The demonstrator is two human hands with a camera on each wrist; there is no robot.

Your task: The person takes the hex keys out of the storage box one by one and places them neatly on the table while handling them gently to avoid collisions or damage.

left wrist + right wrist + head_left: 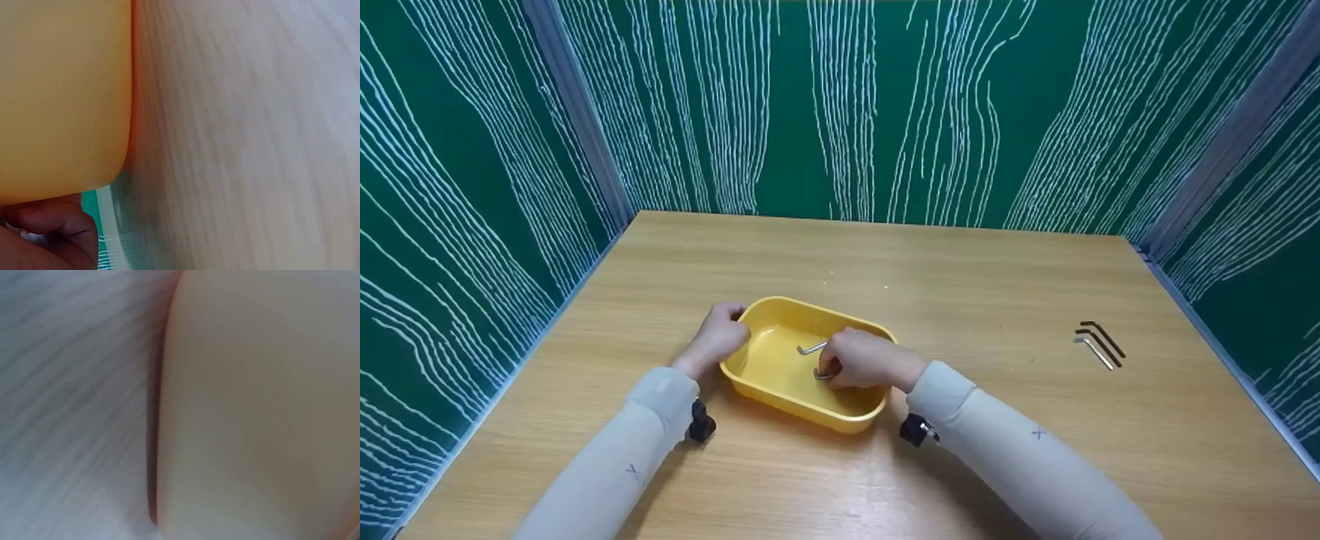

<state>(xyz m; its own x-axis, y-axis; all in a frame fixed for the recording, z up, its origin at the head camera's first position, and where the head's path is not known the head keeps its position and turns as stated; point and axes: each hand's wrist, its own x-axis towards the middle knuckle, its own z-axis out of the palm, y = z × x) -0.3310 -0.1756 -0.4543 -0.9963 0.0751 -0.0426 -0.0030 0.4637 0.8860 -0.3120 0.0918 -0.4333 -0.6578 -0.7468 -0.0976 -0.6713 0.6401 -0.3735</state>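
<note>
A yellow plastic tub (784,405) stands at an angle on the wooden table. My left hand (714,339) grips its left end, thumb over the rim; in the left wrist view curled fingers (53,233) show beside the tub's outer wall (67,101). Reaching down inside, my right hand (866,360) has its fingertips pinched on a hex key (822,374), of which only a short bent end shows. Another silver hex key (810,349) lies on the tub's floor, partly covered by that hand. The right wrist view holds just the tub's wall (247,405) and the tabletop.
Three L-shaped hex keys lie side by side on the table at the right, one silver (1095,354) and two dark, the middle one (1099,346) among them. Small light specks dot the wood behind the tub. Green panels (787,112) with white lines enclose the table.
</note>
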